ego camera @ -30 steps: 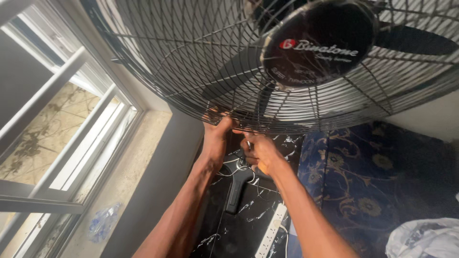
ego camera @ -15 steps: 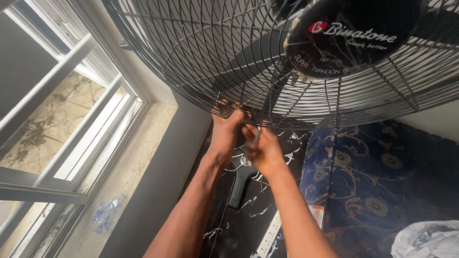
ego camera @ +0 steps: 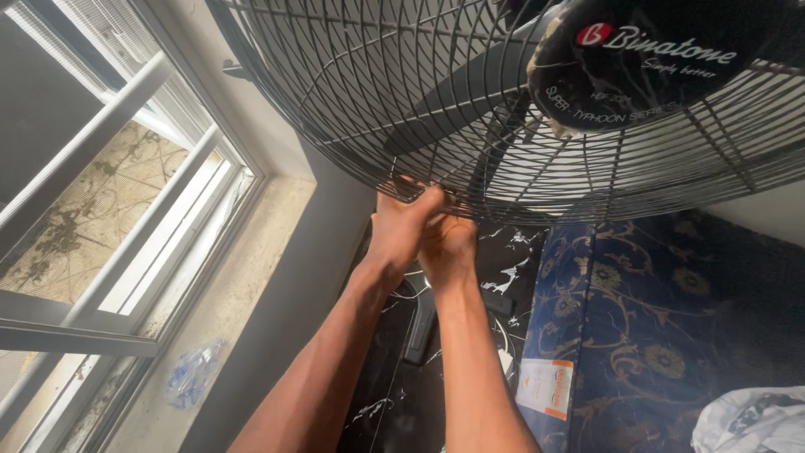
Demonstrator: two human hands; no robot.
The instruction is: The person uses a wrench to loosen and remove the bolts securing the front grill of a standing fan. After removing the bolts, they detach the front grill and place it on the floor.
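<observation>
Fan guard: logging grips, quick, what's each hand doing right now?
Left hand: closed on the fan guard bottom rim.
Right hand: curled just under the rim; holding anything, cannot tell.

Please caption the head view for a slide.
Both hands, left and right, grip the bottom rim of a black wire fan guard.

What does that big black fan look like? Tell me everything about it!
The big black wire-caged fan fills the top of the view, tilted toward the camera. Its round cage is made of thin metal wires spreading from a dark round centre cap with lettering. Dark blades show behind the wires. The left hand grips the cage's bottom rim, and the right hand is pressed just beneath it.
</observation>
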